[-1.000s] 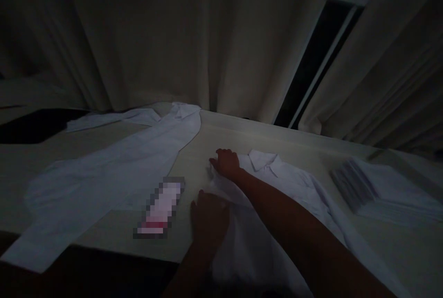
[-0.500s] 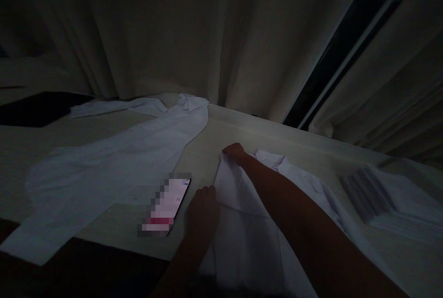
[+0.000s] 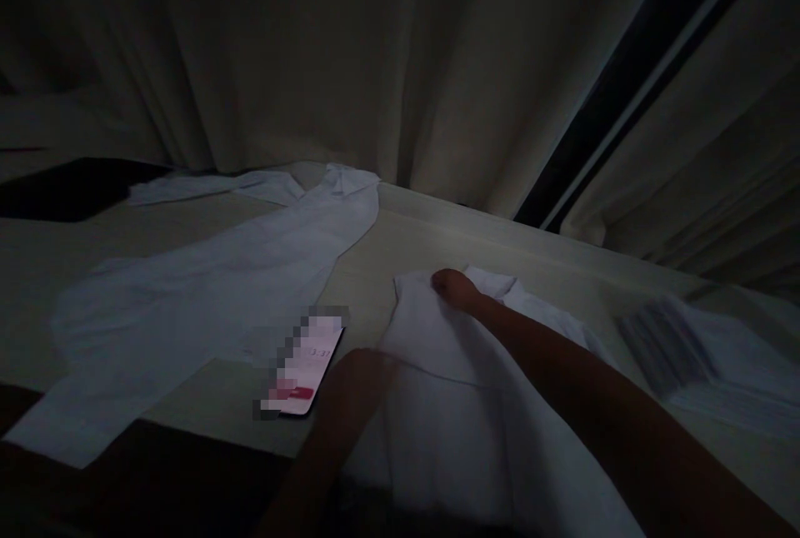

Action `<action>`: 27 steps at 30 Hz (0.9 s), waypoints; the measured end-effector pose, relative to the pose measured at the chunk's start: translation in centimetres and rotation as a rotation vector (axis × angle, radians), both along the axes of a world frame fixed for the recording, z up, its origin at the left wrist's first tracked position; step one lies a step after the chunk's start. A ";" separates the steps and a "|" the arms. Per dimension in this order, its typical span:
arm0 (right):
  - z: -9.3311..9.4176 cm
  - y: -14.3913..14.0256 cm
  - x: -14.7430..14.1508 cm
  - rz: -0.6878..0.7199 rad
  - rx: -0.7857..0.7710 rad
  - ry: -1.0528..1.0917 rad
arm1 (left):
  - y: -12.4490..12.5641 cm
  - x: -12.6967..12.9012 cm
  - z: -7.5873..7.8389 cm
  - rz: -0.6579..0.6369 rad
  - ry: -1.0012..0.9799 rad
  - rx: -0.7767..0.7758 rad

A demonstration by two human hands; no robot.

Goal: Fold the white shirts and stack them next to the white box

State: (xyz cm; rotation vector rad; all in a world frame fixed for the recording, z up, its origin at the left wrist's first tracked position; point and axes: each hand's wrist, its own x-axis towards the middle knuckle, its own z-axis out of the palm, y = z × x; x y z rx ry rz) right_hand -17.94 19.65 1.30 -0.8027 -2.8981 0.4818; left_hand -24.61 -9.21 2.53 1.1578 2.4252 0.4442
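In front of me a white shirt lies partly folded, its collar at the far end. My right hand is at the shirt's upper part, just left of the collar, with its fingers curled against the cloth; the fingertips are hidden. Beside the shirt's left edge is my left hand, smeared by motion, so its fingers cannot be made out. A phone with a lit screen lies just left of that hand.
Another white shirt is spread out on the left of the pale surface. A stack of folded white clothes stands at the right, blurred. Beige curtains hang behind, with a dark gap at the upper right.
My right hand has moved right along the shirt's top, from its left corner toward the collar. My left hand has shifted slightly left and down, away from the shirt's edge.
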 end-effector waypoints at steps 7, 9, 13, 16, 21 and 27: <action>-3.2 1.9 2.2 0.114 0.123 -0.054 | -2.0 0.1 -0.7 -0.124 -0.074 -0.094; -3.6 2.8 2.1 0.110 0.125 -0.048 | -2.5 0.0 -1.1 -0.138 -0.075 -0.114; -2.6 3.4 2.0 0.116 0.091 -0.029 | -2.9 -0.4 -1.9 -0.118 -0.058 -0.078; -0.5 1.5 2.2 0.099 0.070 0.074 | -2.8 -0.6 -2.1 -0.130 -0.082 -0.015; 1.5 -4.4 7.9 -0.071 0.127 0.298 | -2.6 -0.9 -1.8 -0.102 -0.158 0.038; -1.4 -10.0 27.1 -0.379 0.226 0.229 | -2.4 -1.0 -1.8 0.004 -0.258 0.052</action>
